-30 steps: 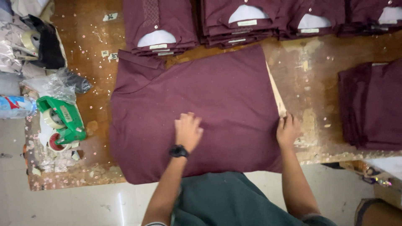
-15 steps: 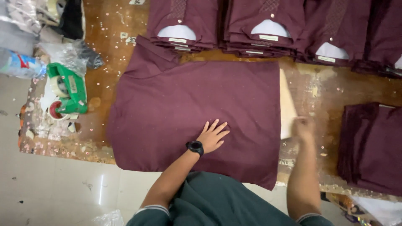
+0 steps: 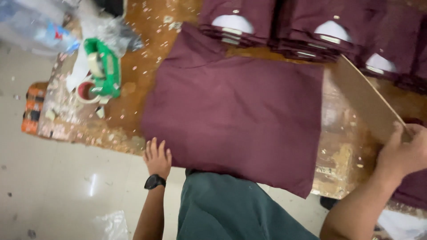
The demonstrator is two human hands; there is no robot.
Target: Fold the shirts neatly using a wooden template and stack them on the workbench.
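A maroon shirt (image 3: 235,111) lies flat and face down on a worn wooden table (image 3: 133,66), its lower edge hanging over the near side. My left hand (image 3: 157,158), with a black watch at the wrist, rests fingers apart at the shirt's lower left corner by the table edge. My right hand (image 3: 402,151) grips a flat brown cardboard sheet (image 3: 367,100) that is pulled out to the right of the shirt and tilted up off the table.
Stacks of folded maroon shirts (image 3: 311,31) line the far edge of the table, and more lie at the right (image 3: 411,191). A green tape dispenser (image 3: 103,66) and crumpled plastic bags (image 3: 40,26) sit at the left. Pale tiled floor (image 3: 66,191) below.
My right hand has drawn the cardboard out from the shirt to the right and lifted it. My left hand slid from the shirt's middle to its lower left corner.
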